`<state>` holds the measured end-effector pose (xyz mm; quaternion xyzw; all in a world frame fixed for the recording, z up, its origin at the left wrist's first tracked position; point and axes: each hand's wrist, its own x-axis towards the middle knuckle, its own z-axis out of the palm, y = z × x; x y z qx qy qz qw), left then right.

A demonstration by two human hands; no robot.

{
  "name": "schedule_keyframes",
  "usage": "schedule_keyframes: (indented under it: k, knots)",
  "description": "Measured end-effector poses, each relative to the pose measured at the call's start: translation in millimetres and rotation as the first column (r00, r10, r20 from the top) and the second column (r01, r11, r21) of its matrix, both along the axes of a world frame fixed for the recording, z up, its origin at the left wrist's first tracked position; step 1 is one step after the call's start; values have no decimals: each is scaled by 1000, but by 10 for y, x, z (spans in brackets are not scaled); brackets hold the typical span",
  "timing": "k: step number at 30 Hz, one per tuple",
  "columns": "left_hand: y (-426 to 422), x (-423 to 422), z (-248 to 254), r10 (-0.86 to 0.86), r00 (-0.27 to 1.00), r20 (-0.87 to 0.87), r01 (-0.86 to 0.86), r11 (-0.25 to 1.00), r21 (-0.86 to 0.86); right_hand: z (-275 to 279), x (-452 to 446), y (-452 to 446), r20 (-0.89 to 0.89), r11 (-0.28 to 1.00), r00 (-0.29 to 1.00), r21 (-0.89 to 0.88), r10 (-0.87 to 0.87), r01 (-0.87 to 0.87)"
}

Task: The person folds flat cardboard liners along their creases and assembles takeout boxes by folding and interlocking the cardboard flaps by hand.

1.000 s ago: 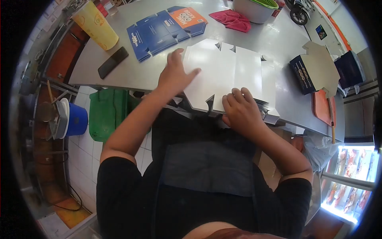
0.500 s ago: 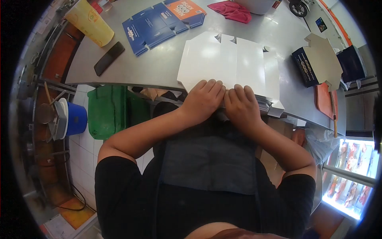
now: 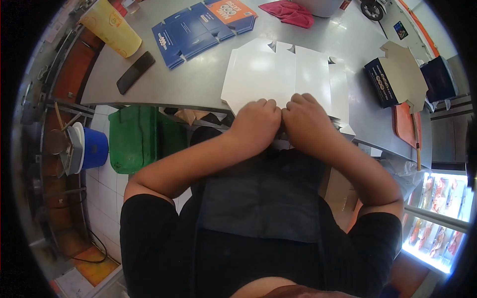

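A stack of flat cardboard box blanks [image 3: 268,74], white side up, lies at the near edge of the metal table. My left hand [image 3: 259,121] is closed at the stack's near edge, its fingers curled over the top cardboard. Right beside it my right hand [image 3: 307,118] is also closed on that edge, knuckles up, with the two hands almost touching. Thumbs and fingertips are hidden, and the part of the blank beneath my hands cannot be seen.
Blue and orange box blanks [image 3: 198,32] lie at the back left, near a black phone [image 3: 135,73] and a yellow cup [image 3: 112,27]. A pink cloth [image 3: 288,13] is at the back. A folded box [image 3: 397,79] stands right. Below left is a green bin [image 3: 133,139].
My right hand has rolled over, its fingers curling in more tightly and its elbow moving outward. The left fingers have also curled tighter. The white stack stays in place.
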<state>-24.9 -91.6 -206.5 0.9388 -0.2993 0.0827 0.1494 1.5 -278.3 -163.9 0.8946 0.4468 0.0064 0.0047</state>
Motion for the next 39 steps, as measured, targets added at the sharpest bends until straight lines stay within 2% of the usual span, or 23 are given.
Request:
schedule_keyframes:
  k: [3,5,7,8,11,13,15,16,19,22,25,28,31,33,37,39]
  knots:
    - [61,230,310,-56,976,-211,73,994,75,97,245,0,-159,994,987,-105,-20,3]
    - [85,519,367,-61,926,-373,95,993,72,189,395,31,-338,986,934,-150,-118,71]
    - [87,812,427,-96,828,-553,152,987,57,147,689,52,-483,968,852,-233,-201,96]
    - [96,933,444,-101,763,-638,146,989,17,315,757,128,-503,942,828,-326,-248,83]
    - [131,1223,410,-123,561,-819,108,991,-75,314,1093,130,-639,957,743,-291,-197,4]
    - [139,1368,322,-136,459,-878,82,990,-111,186,1337,95,-796,958,557,-286,-239,2]
    - [123,1469,281,-94,402,-911,73,995,-71,4,1536,47,-910,966,327,-258,-255,34]
    - [106,1507,265,-73,370,-926,68,996,-51,10,1567,79,-896,949,317,-311,-309,48]
    - [6,1561,363,47,411,-910,118,988,104,208,1517,261,-639,839,625,-541,-448,49]
    - [-101,1575,502,214,592,-777,134,925,357,204,1498,285,-469,830,799,-553,-376,65]
    - [-145,1553,507,114,744,-658,185,912,366,213,1470,291,-451,834,805,-544,-386,95]
    - [-104,1544,432,86,763,-640,174,927,332,99,1479,214,-470,866,790,-477,-393,148]
    - [-55,1487,396,148,739,-658,121,931,345,68,1445,92,-562,909,725,-350,-397,226]
    - [33,1304,425,76,824,-562,104,954,282,-47,1469,-60,-620,953,724,-217,-303,212]
    - [99,1070,496,-11,912,-411,126,959,255,36,1397,-171,-666,973,709,-157,-230,169]
    - [92,1092,528,5,892,-452,138,949,284,11,1426,-146,-664,964,699,-191,-267,186]
